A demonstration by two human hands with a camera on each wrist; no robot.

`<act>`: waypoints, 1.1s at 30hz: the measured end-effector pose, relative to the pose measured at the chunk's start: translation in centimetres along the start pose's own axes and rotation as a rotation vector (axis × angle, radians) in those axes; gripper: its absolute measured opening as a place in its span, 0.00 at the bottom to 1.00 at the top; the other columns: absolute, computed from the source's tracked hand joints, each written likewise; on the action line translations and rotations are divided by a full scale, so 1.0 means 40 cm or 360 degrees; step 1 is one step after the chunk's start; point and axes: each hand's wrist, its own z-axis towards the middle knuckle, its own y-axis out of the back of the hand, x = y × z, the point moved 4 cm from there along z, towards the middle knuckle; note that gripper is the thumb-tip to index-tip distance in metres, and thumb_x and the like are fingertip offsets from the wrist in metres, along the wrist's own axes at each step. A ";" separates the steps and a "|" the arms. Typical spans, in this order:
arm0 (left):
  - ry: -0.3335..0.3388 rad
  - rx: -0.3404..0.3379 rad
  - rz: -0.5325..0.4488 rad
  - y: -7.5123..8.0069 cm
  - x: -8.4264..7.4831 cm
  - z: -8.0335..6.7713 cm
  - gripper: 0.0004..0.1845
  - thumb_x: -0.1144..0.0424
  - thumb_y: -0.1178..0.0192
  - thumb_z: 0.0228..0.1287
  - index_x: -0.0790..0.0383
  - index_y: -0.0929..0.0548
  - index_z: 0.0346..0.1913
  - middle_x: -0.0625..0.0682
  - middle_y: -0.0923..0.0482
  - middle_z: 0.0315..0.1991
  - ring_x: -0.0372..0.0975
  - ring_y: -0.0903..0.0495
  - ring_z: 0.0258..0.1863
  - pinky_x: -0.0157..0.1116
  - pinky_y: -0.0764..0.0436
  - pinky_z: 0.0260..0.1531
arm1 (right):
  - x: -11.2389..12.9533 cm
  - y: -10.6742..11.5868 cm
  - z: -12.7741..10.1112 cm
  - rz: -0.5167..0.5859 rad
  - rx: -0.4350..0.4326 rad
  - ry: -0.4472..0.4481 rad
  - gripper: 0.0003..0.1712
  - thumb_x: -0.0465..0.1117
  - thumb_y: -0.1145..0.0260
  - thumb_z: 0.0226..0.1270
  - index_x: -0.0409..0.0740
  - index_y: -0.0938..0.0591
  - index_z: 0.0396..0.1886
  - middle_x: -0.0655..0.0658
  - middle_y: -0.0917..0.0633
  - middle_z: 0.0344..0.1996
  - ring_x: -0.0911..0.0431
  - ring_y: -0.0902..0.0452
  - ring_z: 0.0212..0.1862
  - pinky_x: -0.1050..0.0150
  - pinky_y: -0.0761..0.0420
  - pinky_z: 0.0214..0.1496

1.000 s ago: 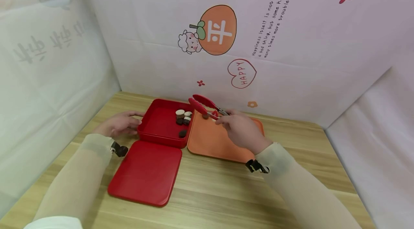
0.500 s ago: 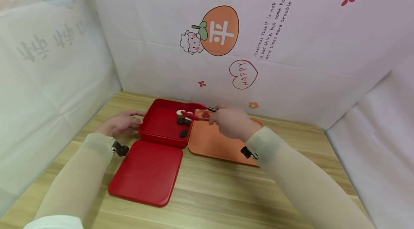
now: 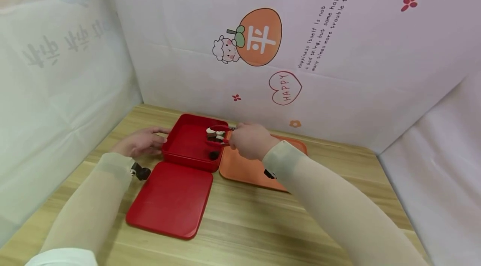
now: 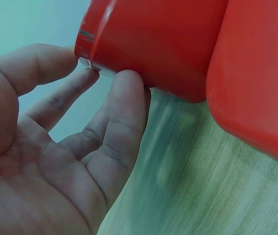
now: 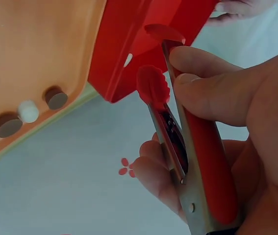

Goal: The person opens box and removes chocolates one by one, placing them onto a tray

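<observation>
My right hand [image 3: 252, 140] grips red-and-metal tongs [image 5: 207, 164], fingers curled round the arms. The two red tips stand apart above the right side of an uncovered red square box [image 3: 188, 163], one overlapping a cluster of white and brown pieces [image 3: 216, 136] inside it. A dark round piece [image 3: 213, 155] lies near that box's front right corner. My left hand [image 3: 140, 143] is at the box's left side. In the left wrist view its fingertips [image 4: 128, 81] touch the outer wall, fingers loosely extended.
An orange tray [image 3: 248, 170] adjoins the box on the right. On it lie two brown round pieces [image 5: 56, 98] and a white piece [image 5: 28, 111] near an edge. The flat red lid [image 3: 170, 199] lies in front of the box. A printed cloth [image 3: 338, 103] stands behind.
My right hand has carried the tongs leftward from above the orange tray, and the tips have come down over the pieces in the box. My left hand stays at the box's side.
</observation>
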 end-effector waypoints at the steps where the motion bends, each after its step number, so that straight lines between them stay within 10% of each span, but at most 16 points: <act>1: 0.0000 -0.0001 0.0002 0.001 0.001 0.001 0.32 0.68 0.46 0.74 0.66 0.44 0.77 0.70 0.31 0.64 0.50 0.21 0.54 0.44 0.21 0.49 | 0.001 -0.002 0.007 0.0003 0.0015 0.0002 0.14 0.39 0.32 0.68 0.61 0.12 0.49 0.57 0.17 0.46 0.56 0.27 0.53 0.59 0.21 0.49; 18: 0.0001 -0.0016 -0.0001 -0.012 0.003 -0.009 0.33 0.68 0.46 0.75 0.66 0.44 0.77 0.70 0.30 0.64 0.51 0.22 0.55 0.44 0.21 0.50 | 0.001 -0.019 0.061 0.0039 0.0074 0.0015 0.12 0.40 0.35 0.71 0.59 0.12 0.48 0.57 0.16 0.47 0.58 0.23 0.48 0.59 0.22 0.52; 25: 0.0010 -0.0024 -0.0011 -0.012 0.002 -0.006 0.32 0.69 0.47 0.75 0.66 0.44 0.77 0.70 0.29 0.63 0.51 0.21 0.55 0.44 0.20 0.49 | 0.011 -0.016 0.081 -0.0031 0.0098 0.0025 0.17 0.47 0.42 0.77 0.53 0.18 0.25 0.54 0.25 0.21 0.58 0.34 0.27 0.64 0.30 0.28; 33: -0.0002 -0.0007 -0.0008 -0.014 -0.006 -0.012 0.33 0.69 0.47 0.75 0.67 0.45 0.77 0.70 0.30 0.64 0.53 0.23 0.56 0.45 0.21 0.50 | 0.023 -0.004 0.101 0.0092 0.0128 -0.0005 0.19 0.47 0.45 0.78 0.53 0.24 0.22 0.54 0.29 0.20 0.59 0.37 0.25 0.65 0.33 0.26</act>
